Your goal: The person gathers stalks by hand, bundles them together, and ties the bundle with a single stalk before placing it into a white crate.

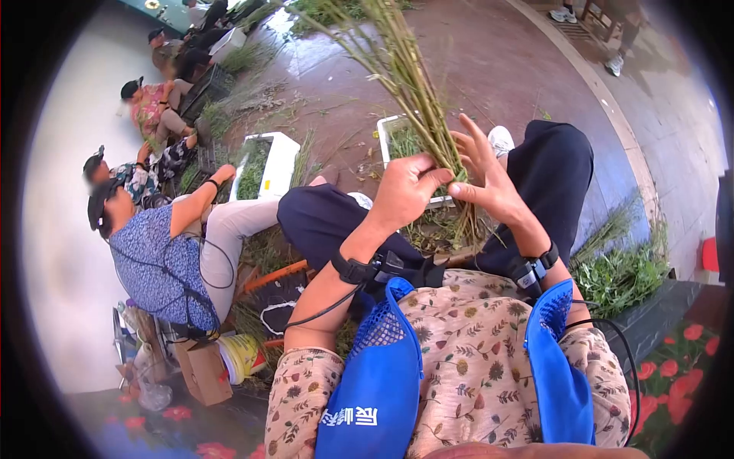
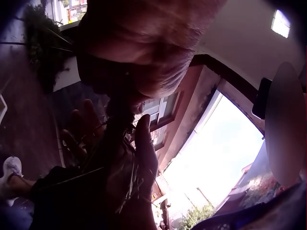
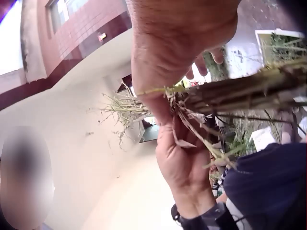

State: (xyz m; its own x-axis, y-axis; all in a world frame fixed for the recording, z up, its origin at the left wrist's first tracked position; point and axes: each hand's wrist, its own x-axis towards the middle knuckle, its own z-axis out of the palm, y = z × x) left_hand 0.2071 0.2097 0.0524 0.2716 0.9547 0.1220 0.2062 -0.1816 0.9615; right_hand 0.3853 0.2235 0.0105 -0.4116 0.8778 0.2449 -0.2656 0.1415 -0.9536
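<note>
A long bundle of leafy green-brown stems (image 1: 417, 99) slants up and away between my two hands in the head view. My left hand (image 1: 407, 190) grips it near its lower end, thumb laid across the stems. On the other side, my right hand (image 1: 489, 180) has its fingers spread and fairly straight, its thumb tip right at the stems beside the left thumb. Ragged stem ends (image 1: 468, 226) hang below the hands. In the right wrist view, dry leaf strips (image 3: 184, 132) dangle from the bundle where the hands meet. The left wrist view is dark around the stems.
White foam boxes (image 1: 286, 164) with greens stand on the floor ahead. A person in a blue patterned top (image 1: 157, 256) sits close on the left, others beyond. A heap of leafy stems (image 1: 619, 279) lies at the right. A yellow bucket (image 1: 243, 358) stands at lower left.
</note>
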